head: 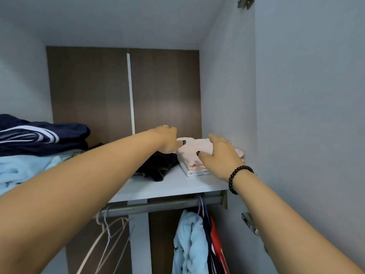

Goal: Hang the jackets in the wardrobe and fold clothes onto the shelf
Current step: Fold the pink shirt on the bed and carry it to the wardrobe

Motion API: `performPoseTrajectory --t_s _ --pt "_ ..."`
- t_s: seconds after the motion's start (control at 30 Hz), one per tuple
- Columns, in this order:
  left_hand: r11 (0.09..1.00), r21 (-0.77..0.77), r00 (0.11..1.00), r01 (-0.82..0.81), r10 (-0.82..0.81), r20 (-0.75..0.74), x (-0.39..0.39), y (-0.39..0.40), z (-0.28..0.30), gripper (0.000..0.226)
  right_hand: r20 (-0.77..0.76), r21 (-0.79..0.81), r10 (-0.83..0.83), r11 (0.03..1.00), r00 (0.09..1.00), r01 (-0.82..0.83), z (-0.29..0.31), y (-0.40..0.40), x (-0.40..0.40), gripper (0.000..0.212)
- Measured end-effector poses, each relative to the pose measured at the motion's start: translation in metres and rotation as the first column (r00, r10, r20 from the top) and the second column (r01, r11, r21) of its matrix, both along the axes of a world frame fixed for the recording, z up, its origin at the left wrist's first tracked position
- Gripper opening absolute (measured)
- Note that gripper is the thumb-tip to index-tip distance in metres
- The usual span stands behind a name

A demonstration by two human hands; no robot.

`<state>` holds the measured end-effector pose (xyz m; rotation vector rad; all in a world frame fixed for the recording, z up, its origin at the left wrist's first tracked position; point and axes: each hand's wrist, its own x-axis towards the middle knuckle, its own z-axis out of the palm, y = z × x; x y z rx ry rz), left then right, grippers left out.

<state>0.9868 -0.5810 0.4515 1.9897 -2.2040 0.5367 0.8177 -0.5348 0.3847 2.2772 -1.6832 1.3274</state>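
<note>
A folded pale pink garment (pixel 190 153) lies on a folded white one at the right end of the wardrobe shelf (pixel 173 186), against the side wall. My right hand (pixel 221 155) rests flat on the pink garment's top, fingers spread. At the garment's left edge sits my left hand (pixel 167 139), thumb touching the fabric, fingers bent down behind it. A dark crumpled garment (pixel 158 167) lies on the shelf just left of the pink one, partly under my left forearm.
A stack of navy striped clothing (pixel 39 135) over light blue fabric (pixel 23 169) fills the shelf's left part. Below the shelf a metal rail (pixel 158 206) carries empty hangers (pixel 106 234) at left and hung light blue, navy and red garments (pixel 193 244) at right.
</note>
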Motion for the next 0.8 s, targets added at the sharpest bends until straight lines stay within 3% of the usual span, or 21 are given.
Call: performPoseTrajectory --t_s 0.3,0.53,0.67,0.8 --pt "0.985 -0.084 0.988 -0.151 0.154 0.023 0.112 0.134 0.006 0.065 -0.047 -0.071 0.174 0.982 0.984 -0.177 0.002 0.098 0.077 0.052" --pt "0.97 -0.103 0.973 -0.221 0.212 -0.092 0.208 0.27 -0.025 0.06 -0.063 0.004 0.336 0.942 0.94 -0.336 -0.024 0.203 0.16 0.053" --pt "0.92 -0.263 0.951 -0.289 0.245 -0.188 0.258 0.359 -0.028 0.053 -0.116 0.059 0.441 0.897 0.89 -0.437 -0.029 0.257 0.213 0.054" --pt "0.853 -0.379 0.932 -0.359 0.31 -0.187 0.302 0.446 -0.011 0.057 -0.146 0.022 0.548 0.834 0.824 -0.551 -0.023 0.307 0.269 0.053"
